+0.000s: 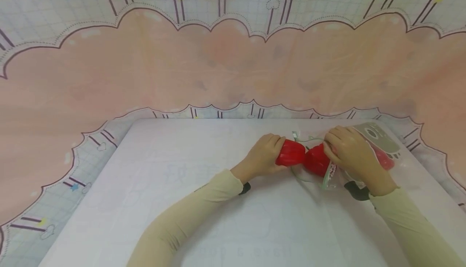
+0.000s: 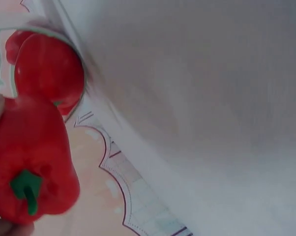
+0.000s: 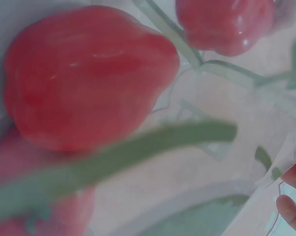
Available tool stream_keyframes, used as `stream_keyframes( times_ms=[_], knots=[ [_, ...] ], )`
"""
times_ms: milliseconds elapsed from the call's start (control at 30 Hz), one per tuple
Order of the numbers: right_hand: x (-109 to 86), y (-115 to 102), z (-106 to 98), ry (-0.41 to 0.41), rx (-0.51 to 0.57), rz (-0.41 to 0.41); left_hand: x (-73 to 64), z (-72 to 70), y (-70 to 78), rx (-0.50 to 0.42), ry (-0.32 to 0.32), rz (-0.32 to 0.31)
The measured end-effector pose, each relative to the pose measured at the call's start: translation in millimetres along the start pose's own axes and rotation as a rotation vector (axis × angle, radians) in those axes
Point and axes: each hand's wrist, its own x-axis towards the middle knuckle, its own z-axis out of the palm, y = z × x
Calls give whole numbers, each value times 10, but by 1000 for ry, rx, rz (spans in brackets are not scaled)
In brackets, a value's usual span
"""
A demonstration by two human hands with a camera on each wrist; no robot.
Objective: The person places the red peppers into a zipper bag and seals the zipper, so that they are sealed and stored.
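Note:
My left hand (image 1: 264,156) grips a red bell pepper (image 1: 291,153) at the mouth of a clear plastic bag. The left wrist view shows this bell pepper (image 2: 44,132) with its green stem toward the camera. To the right, my right hand (image 1: 350,150) holds the upper side of the bag (image 1: 378,137), which lies on the table with a grey-green print and a green-edged opening facing left. Inside, a second red bell pepper (image 1: 316,161) sits near the opening, and more red (image 1: 384,159) shows deeper in. Through the film, the right wrist view shows a large bell pepper (image 3: 89,78).
A white table (image 1: 218,218) spreads under both hands. Behind it and along its sides hangs a pink and white patterned cloth (image 1: 218,68). Dark wrist straps (image 1: 356,191) sit near the sleeves.

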Motion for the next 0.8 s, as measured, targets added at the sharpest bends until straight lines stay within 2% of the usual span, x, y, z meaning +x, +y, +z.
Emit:
stream_keyframes(
  times_ms=[167,400,633,800],
  knots=[
    [2,-9,0,-8,-8,-5,34,59,66,30,33,-15],
    [0,-13,2,-20,-18,-6,117,135,119,9,32,1],
    [-3,-7,5,-34,-25,4,158,153,130,-163,-30,8],
    [-6,2,12,-18,-5,0,161,187,128,-249,-61,50]
  ],
)
